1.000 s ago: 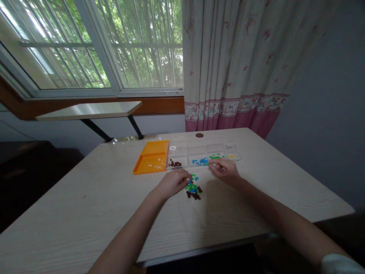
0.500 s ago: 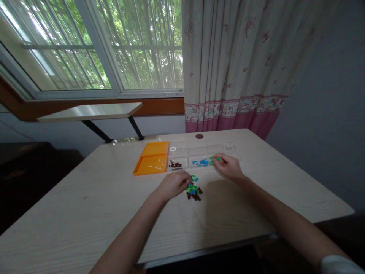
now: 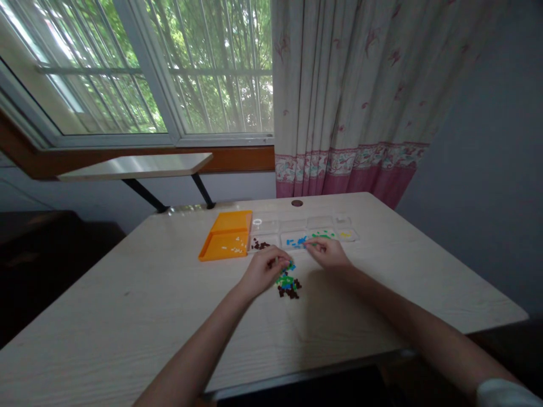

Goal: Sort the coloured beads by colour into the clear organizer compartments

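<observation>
On the table lies a cluster of small plastic pieces (image 3: pixel 288 287), dark brown at the near end, with green and blue above. My left hand (image 3: pixel 265 270) is at its far end, thumb and fingers closed in a pinch beside some blue-green pieces (image 3: pixel 292 266); what is between the fingertips is hidden. My right hand (image 3: pixel 330 252) hovers at the near edge of the clear trays, fingertips pinched by the loose blue pieces (image 3: pixel 292 242). Whatever it holds is too small to make out. Beyond it lie green pieces (image 3: pixel 323 233).
An orange open case (image 3: pixel 224 240) with white bits stands left of the trays. Brown pieces (image 3: pixel 258 243) and yellow pieces (image 3: pixel 345 234) lie in other clear compartments. A raised shelf (image 3: pixel 139 164) stands at the table's back left, before a barred window.
My right hand has moved left and nearer, from the green pieces towards the blue ones. My left hand has shifted slightly right and up, over the cluster's far end.
</observation>
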Available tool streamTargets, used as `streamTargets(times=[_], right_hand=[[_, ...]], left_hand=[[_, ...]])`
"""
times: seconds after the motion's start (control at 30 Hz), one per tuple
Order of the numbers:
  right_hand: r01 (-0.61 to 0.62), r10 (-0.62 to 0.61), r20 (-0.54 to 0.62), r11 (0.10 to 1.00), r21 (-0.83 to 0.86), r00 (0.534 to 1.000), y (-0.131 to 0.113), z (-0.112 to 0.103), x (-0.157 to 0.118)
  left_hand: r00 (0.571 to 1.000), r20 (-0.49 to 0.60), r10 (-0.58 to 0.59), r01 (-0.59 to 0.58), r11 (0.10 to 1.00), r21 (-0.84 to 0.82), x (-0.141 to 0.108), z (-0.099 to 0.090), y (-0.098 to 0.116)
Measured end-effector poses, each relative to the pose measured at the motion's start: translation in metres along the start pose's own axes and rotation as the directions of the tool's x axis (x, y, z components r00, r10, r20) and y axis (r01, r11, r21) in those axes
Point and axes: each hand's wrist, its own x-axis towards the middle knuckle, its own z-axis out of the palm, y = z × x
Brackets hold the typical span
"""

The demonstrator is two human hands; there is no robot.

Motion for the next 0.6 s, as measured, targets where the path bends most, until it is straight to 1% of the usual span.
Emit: streamTargets(times=[0.03, 0.1, 0.17, 0.27, 0.4, 0.5, 0.6], right_hand=[[-0.011, 0.005, 0.092, 0.997, 0.074, 0.996, -0.004, 0.007, -0.003], [-0.071, 0.025, 0.216, 0.975, 0.209, 0.976, -0.012, 0.017, -0.008], [-0.145, 0.059, 0.276, 0.942, 0.303, 0.959, -0.016, 0.022, -0.01], [-0.212, 0.094, 0.317, 0.909, 0.36, 0.944, -0.018, 0.021, -0.012], [-0.236, 0.094, 0.349, 0.89, 0.391, 0.932, -0.019, 0.02, -0.012], [-0.26, 0.106, 0.365, 0.877, 0.403, 0.925, -0.019, 0.021, -0.013], [-0.255, 0.1, 0.364, 0.877, 0.408, 0.926, -0.018, 0.023, -0.013]], left_hand=[[1.0, -0.013, -0.004, 0.004, 1.0, -0.018, 0.0, 0.002, 0.001], [0.999, -0.038, -0.008, 0.007, 0.999, -0.039, 0.0, 0.005, 0.002], [0.998, -0.055, -0.003, 0.0, 0.999, -0.043, 0.0, 0.007, 0.003], [0.997, -0.071, 0.002, -0.005, 0.999, -0.035, -0.001, 0.008, 0.002], [0.996, -0.085, 0.015, -0.017, 1.0, -0.026, -0.001, 0.008, 0.004], [0.998, -0.068, 0.011, -0.012, 1.0, -0.01, -0.001, 0.007, 0.006], [0.999, -0.049, -0.005, 0.005, 1.0, 0.009, -0.001, 0.006, 0.007]])
